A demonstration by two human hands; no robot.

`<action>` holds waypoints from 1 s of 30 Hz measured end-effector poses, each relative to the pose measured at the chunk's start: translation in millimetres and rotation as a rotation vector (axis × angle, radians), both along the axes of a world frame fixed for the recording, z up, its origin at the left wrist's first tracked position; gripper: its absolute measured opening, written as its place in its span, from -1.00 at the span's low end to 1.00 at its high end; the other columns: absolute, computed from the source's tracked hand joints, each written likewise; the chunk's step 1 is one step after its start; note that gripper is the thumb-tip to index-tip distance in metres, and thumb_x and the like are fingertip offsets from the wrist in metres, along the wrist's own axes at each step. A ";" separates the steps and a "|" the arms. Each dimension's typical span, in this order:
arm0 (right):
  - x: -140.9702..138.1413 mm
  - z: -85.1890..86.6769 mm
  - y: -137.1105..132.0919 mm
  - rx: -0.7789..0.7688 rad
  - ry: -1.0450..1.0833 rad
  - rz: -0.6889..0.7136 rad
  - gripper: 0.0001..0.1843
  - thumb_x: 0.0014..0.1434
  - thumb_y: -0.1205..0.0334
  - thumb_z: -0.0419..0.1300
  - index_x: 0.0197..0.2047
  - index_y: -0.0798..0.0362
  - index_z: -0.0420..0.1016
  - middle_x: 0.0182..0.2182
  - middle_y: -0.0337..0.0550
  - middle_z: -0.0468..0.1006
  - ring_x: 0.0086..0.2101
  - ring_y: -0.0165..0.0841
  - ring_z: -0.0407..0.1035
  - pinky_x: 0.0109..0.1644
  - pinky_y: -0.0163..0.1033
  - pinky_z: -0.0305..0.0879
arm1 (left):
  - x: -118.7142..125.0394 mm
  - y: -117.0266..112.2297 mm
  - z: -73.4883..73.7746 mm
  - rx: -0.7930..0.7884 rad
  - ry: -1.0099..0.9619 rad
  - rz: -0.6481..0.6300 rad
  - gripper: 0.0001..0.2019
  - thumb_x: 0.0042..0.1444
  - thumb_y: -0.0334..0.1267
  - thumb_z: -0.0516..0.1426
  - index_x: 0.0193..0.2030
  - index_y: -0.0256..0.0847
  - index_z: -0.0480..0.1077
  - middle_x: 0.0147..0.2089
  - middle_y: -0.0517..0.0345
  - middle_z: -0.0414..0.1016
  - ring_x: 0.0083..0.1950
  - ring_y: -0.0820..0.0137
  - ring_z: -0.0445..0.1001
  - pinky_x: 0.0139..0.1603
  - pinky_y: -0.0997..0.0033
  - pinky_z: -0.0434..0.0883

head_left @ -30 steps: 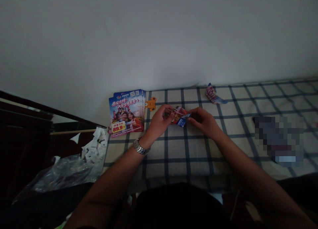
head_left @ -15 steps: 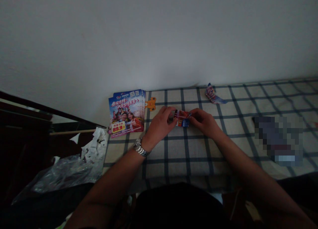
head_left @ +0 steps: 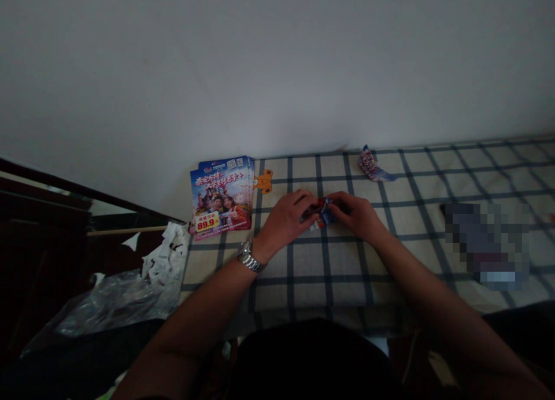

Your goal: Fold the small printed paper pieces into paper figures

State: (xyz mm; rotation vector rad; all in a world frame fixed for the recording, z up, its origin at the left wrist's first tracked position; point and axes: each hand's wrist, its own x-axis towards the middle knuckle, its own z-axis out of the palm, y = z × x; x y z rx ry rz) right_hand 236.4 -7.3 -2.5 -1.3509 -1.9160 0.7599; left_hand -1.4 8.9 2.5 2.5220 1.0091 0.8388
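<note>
Two hands, one left hand [head_left: 284, 223] and one right hand [head_left: 355, 218], share one folded flyer [head_left: 321, 214]. There is one wristwatch [head_left: 249, 256]; one flyer stack [head_left: 221, 197] at nine o'clock, one crumpled flyer [head_left: 370, 165] at one o'clock, and one plastic bag [head_left: 117, 302] at eight o'clock.

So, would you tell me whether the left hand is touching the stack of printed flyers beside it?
Apart. The head view shows the left hand clear of the stack of printed flyers, with a strip of checked cloth between them.

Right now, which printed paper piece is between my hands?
The small folded red-and-blue paper piece, held by left hand and right hand; the crumpled blue-and-red paper strip and glossy flyer stack lie apart.
</note>
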 end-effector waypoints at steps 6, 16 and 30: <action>-2.0 -0.2 1.3 0.092 -0.012 -0.028 -0.74 0.37 0.11 0.23 0.07 -0.02 0.56 -0.30 -0.15 0.66 -0.34 -0.28 0.54 -0.22 -0.18 0.47 | 3.5 -2.3 -0.5 -0.075 -0.039 0.052 -0.85 0.37 -0.28 0.21 0.03 -0.17 0.42 0.01 0.09 0.51 0.03 0.31 0.53 0.06 0.26 0.51; -8.8 4.2 -2.5 0.312 -0.154 0.026 -0.60 0.32 0.09 0.32 0.18 -0.01 0.52 -0.05 0.03 0.57 -0.11 -0.13 0.52 0.00 0.00 0.54 | 4.2 -5.8 2.5 -0.101 -0.056 0.139 -0.88 0.41 -0.27 0.18 0.03 -0.17 0.45 -0.03 0.11 0.51 -0.04 0.34 0.54 -0.01 0.31 0.51; -14.5 10.7 -8.5 0.312 -0.256 0.014 -0.61 0.41 0.12 0.22 0.26 -0.07 0.46 0.02 0.02 0.67 0.00 -0.09 0.58 0.08 0.00 0.55 | 4.7 -6.7 2.7 -0.085 -0.066 0.180 -0.85 0.38 -0.27 0.20 0.05 -0.16 0.45 -0.02 0.10 0.49 -0.03 0.33 0.53 -0.01 0.30 0.52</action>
